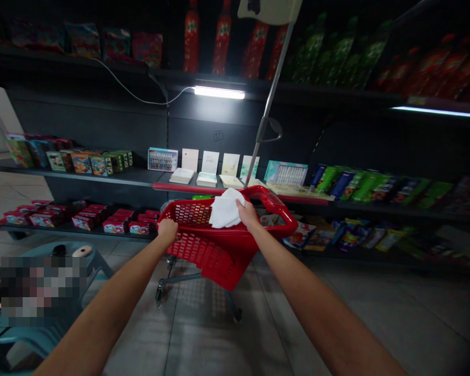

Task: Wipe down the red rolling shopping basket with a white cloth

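Note:
A red plastic shopping cart (207, 256) with mesh-patterned sides stands on small castors in front of me, with its metal pole (270, 94) rising from the far side. My left hand (167, 232) grips the cart's near left rim. My right hand (247, 215) sits on the rim farther right, with its fingers against a crumpled white cloth (224, 209) draped over the rim. The basket's inside is mostly hidden, though a small green item shows behind the far rim.
Dark store shelves (102, 176) run across the back, holding boxed toys, cards and packaged goods. A strip light (218, 92) glows above them. A teal plastic stool (90, 261) stands at lower left, bearing a pixelated object. Grey floor tiles surround the cart.

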`<action>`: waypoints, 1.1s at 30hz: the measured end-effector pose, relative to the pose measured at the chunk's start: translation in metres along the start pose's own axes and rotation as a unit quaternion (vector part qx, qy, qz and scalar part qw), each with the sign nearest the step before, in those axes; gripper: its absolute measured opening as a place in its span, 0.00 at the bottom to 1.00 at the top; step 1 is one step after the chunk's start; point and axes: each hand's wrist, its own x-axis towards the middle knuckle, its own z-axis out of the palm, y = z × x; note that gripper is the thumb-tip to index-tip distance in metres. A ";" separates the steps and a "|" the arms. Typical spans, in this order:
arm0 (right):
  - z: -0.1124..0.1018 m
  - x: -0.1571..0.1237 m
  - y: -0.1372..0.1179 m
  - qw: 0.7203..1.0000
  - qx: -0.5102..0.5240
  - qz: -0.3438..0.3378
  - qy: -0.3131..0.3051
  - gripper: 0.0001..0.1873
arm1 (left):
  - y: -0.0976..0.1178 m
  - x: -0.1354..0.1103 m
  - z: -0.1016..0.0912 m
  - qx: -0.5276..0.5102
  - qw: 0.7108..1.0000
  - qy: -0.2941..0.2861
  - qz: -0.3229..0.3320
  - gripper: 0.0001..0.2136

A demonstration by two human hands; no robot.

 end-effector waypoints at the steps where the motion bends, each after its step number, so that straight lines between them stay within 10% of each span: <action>1: -0.001 -0.002 0.002 0.999 -0.027 0.002 0.041 0.29 | 0.001 0.000 0.000 -0.001 1.000 0.001 0.000 0.22; 4: -0.001 -0.009 0.003 0.991 -0.115 -0.022 0.063 0.27 | 0.003 -0.001 0.000 -0.004 1.000 -0.001 -0.001 0.22; 11: 0.011 -0.011 -0.008 0.932 -0.182 -0.054 -0.309 0.26 | 0.002 -0.010 -0.003 0.001 1.000 -0.004 -0.004 0.22; 19: 0.001 -0.019 -0.004 0.955 0.125 0.003 -0.269 0.24 | -0.002 -0.020 -0.008 0.003 1.000 0.012 0.001 0.21; 26: 0.007 -0.031 0.001 0.970 -0.172 -0.064 -0.156 0.24 | 0.001 -0.026 -0.008 0.001 0.999 0.011 0.034 0.19; 33: 0.010 -0.076 -0.003 0.876 -0.397 -0.205 -0.184 0.27 | 0.010 -0.036 -0.009 -0.008 1.000 0.014 0.015 0.21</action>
